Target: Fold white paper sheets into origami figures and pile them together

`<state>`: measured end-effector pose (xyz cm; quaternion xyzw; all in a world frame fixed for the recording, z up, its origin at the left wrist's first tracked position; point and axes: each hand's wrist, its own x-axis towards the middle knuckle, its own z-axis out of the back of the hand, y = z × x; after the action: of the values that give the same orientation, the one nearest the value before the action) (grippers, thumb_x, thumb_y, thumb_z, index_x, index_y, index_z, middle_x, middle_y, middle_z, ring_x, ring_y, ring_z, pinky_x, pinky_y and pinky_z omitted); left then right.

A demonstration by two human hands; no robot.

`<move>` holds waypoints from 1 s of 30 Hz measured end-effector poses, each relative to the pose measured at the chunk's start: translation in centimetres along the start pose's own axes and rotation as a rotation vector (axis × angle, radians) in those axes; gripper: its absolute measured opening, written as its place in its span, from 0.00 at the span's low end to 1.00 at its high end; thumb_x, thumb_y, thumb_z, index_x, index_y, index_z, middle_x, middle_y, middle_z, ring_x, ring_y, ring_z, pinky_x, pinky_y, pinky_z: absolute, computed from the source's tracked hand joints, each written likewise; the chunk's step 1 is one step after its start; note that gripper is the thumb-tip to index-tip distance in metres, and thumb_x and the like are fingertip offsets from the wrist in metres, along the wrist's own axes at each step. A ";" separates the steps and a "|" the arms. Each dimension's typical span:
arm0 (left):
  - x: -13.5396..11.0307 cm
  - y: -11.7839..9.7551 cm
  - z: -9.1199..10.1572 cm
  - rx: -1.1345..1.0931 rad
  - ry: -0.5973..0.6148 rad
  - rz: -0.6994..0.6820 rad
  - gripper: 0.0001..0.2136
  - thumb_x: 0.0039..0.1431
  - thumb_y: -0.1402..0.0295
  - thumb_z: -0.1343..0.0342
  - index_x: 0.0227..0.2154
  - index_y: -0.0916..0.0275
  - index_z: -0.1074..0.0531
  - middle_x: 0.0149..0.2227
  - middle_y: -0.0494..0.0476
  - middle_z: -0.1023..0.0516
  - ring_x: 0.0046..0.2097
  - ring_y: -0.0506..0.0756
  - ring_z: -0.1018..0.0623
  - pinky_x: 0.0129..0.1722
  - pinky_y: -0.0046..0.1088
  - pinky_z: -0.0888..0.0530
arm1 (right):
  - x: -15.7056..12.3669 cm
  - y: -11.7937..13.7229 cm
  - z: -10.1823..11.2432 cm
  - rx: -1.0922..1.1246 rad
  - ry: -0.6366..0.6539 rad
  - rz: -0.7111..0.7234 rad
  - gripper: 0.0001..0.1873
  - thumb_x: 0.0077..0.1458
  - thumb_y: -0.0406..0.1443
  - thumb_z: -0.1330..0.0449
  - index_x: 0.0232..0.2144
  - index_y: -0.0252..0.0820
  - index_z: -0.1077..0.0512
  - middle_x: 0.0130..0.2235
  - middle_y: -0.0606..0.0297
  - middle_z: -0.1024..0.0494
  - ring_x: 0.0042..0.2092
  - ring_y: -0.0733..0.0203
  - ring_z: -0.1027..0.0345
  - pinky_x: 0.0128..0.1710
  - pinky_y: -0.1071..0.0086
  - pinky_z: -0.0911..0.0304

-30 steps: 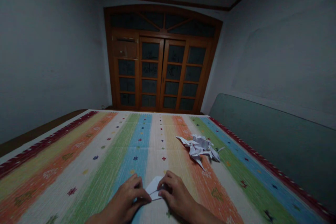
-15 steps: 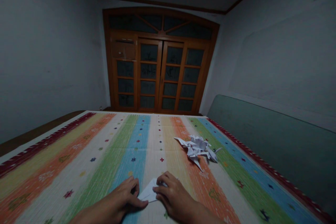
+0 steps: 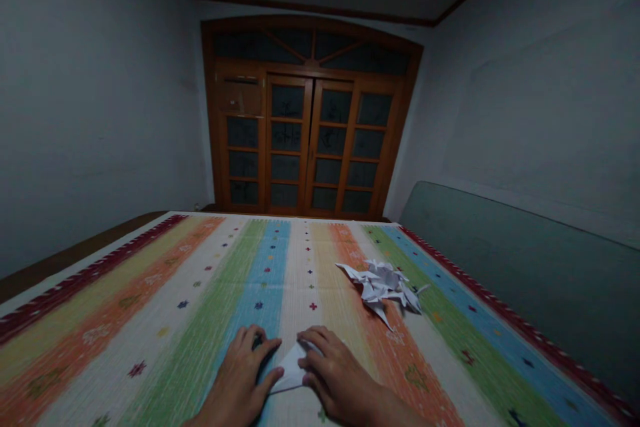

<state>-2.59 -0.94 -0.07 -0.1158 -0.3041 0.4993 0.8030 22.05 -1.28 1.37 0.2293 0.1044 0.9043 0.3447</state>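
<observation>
A small piece of folded white paper (image 3: 291,368) lies on the striped tablecloth close in front of me. My right hand (image 3: 337,373) grips its right side, fingers curled over the paper and hiding that part. At the paper's left edge is my left hand (image 3: 245,370), its thumb touching the sheet and its index finger held apart from the thumb. Farther off to the right sits a cluster of folded white paper shapes (image 3: 383,287) with pointed ends; neither hand touches them.
The tablecloth (image 3: 200,320), with coloured stripes and small motifs, covers the table. A pale green panel (image 3: 525,253) runs along the right side. Beyond the table's far edge stand wooden doors with glass panes (image 3: 310,140).
My left hand has moved slightly right and spread its index finger away from the thumb, which had been closer to it at the paper's left corner. My right hand stays on the paper.
</observation>
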 end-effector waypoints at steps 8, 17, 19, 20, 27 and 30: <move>0.3 -0.1 -0.5 -0.106 0.023 -0.032 0.14 0.58 0.73 0.36 0.45 0.50 0.18 0.48 0.59 0.23 0.51 0.65 0.26 0.53 0.50 0.27 | 0.1 0.1 0.3 0.085 0.061 -0.026 0.16 0.61 0.28 0.44 0.51 0.39 0.29 0.63 0.49 0.30 0.65 0.48 0.39 0.66 0.51 0.42; 0.7 -0.7 -0.7 -0.220 0.087 0.041 0.15 0.57 0.77 0.35 0.43 0.50 0.17 0.42 0.55 0.20 0.49 0.63 0.23 0.57 0.51 0.32 | 0.2 0.3 0.6 0.156 0.045 -0.013 0.28 0.59 0.26 0.42 0.60 0.40 0.36 0.57 0.50 0.28 0.58 0.51 0.34 0.60 0.58 0.35; 0.6 -0.8 -0.6 -0.232 0.107 0.025 0.14 0.60 0.76 0.36 0.44 0.48 0.17 0.39 0.53 0.20 0.47 0.61 0.22 0.61 0.54 0.36 | 0.2 0.4 0.6 0.123 0.051 -0.017 0.28 0.59 0.26 0.42 0.61 0.40 0.36 0.55 0.49 0.28 0.56 0.50 0.34 0.58 0.57 0.34; 0.6 -0.9 -0.6 -0.238 0.113 0.013 0.13 0.61 0.74 0.36 0.43 0.48 0.17 0.38 0.52 0.19 0.45 0.60 0.22 0.62 0.54 0.37 | 0.2 0.4 0.6 0.102 0.054 -0.018 0.26 0.59 0.26 0.42 0.60 0.40 0.34 0.54 0.49 0.28 0.55 0.49 0.34 0.57 0.56 0.33; -0.1 -1.3 -0.6 -0.204 0.047 -0.025 0.06 0.63 0.68 0.37 0.40 0.53 0.16 0.36 0.54 0.18 0.42 0.60 0.21 0.52 0.43 0.26 | 0.3 0.1 0.1 0.044 -0.005 0.034 0.18 0.62 0.27 0.42 0.52 0.44 0.27 0.49 0.54 0.24 0.53 0.51 0.34 0.55 0.57 0.33; -0.3 -1.4 -0.5 -0.103 0.018 -0.028 0.05 0.59 0.71 0.34 0.34 0.52 0.16 0.33 0.51 0.19 0.40 0.59 0.21 0.56 0.47 0.29 | 0.2 -0.3 -0.3 0.053 -0.056 0.061 0.15 0.62 0.27 0.41 0.50 0.43 0.25 0.48 0.55 0.22 0.52 0.52 0.32 0.54 0.59 0.33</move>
<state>-1.35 -1.81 0.13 -0.1570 -0.3239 0.4705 0.8057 21.91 -0.92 1.10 0.2665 0.1114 0.9045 0.3137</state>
